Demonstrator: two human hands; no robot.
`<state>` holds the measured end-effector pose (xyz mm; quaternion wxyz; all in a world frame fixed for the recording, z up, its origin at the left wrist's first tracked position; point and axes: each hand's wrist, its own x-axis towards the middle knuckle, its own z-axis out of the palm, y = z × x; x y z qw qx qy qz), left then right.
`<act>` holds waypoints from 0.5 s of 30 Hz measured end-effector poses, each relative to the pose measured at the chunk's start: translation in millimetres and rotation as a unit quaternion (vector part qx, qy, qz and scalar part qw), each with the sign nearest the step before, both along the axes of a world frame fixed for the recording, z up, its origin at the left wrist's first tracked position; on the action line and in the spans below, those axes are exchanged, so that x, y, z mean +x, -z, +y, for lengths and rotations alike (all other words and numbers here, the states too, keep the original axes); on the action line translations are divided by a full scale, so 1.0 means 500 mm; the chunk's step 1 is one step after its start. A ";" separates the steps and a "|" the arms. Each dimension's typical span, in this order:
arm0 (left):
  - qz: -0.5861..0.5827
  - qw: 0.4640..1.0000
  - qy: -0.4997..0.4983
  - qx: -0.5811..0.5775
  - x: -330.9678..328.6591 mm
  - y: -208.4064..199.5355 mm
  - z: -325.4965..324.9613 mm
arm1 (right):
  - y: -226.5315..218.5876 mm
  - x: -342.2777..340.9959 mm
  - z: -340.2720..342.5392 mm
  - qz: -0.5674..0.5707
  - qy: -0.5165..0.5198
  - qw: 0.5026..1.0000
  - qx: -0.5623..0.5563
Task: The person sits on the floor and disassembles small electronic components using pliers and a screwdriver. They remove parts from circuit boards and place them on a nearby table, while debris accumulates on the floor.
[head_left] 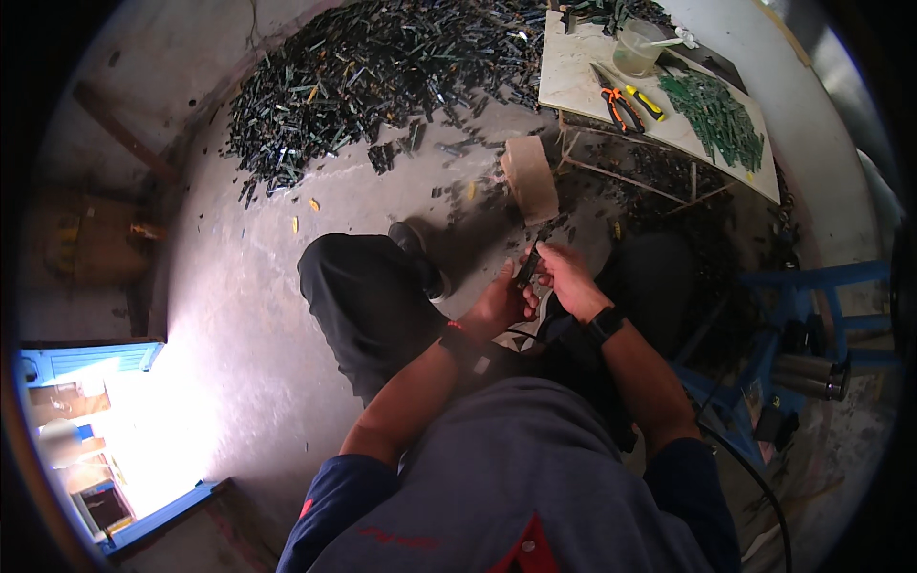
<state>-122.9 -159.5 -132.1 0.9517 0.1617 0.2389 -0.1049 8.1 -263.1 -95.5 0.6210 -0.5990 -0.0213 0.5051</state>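
Seated person, both hands raised over the knees. Left hand (499, 304) and right hand (565, 277) are closed together around a small dark strip (528, 267), gripped between the fingers of both; its details are too small to tell. Black band on the right wrist. Beyond the hands, a wooden block (531, 178) on the concrete floor (239, 296). Farther off, a low board table (583, 76) carries pliers (621, 105), a plastic cup (637, 50) and green strips (718, 116). Farthest, a large heap of dark strips (373, 67).
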 end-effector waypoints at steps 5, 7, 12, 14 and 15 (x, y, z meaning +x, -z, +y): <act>-0.016 1.000 0.009 0.022 0.003 0.008 -0.004 | 0.024 -0.013 -0.007 0.043 -0.031 0.999 -0.012; -0.009 0.999 -0.003 0.039 0.004 -0.012 -0.003 | -0.014 -0.023 0.003 -0.006 -0.046 0.999 -0.014; 0.012 0.996 -0.013 0.086 0.005 -0.026 -0.004 | 0.013 0.010 0.019 -0.302 0.071 0.951 0.001; 0.012 0.996 -0.005 0.093 0.003 -0.019 -0.001 | -0.003 0.055 0.028 -0.442 0.154 0.883 -0.027; 0.019 0.995 -0.013 0.101 -0.003 -0.025 0.003 | -0.057 0.087 0.027 -0.501 0.100 0.854 -0.095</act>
